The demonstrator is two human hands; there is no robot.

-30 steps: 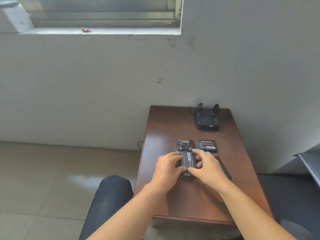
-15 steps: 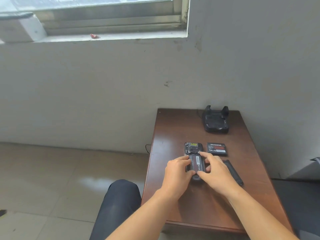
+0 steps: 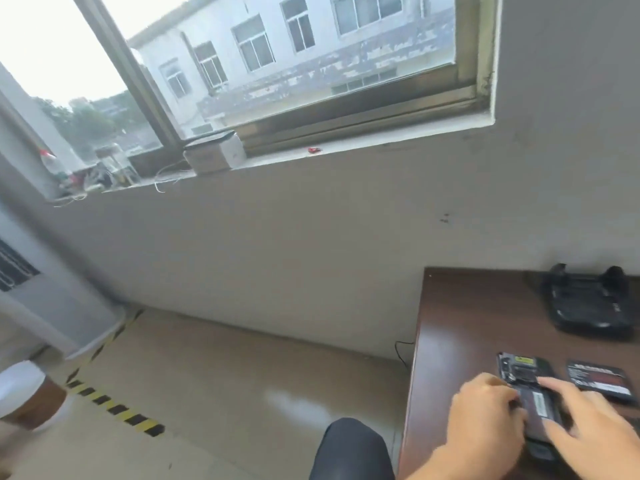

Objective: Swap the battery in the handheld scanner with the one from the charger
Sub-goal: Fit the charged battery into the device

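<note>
The black handheld scanner (image 3: 523, 370) lies face down on the brown table (image 3: 464, 327), its back open. A black battery (image 3: 542, 408) sits in its compartment. My left hand (image 3: 485, 420) holds the scanner's left side. My right hand (image 3: 588, 424) presses fingers on the battery from the right. A second black battery (image 3: 601, 381) with a red label lies flat to the scanner's right. The black charger cradle (image 3: 588, 303) stands at the table's far right with its slot showing no battery. The view is blurred.
A grey wall and a windowsill with a white box (image 3: 214, 152) rise behind the table. My dark-trousered knee (image 3: 353, 448) is left of the table. Yellow-black tape (image 3: 117, 407) marks the floor. A cable (image 3: 401, 351) hangs by the table's left edge.
The camera has swung up and left, pushing the table to the lower right corner. Both hands stay on the scanner and battery in about the same grip.
</note>
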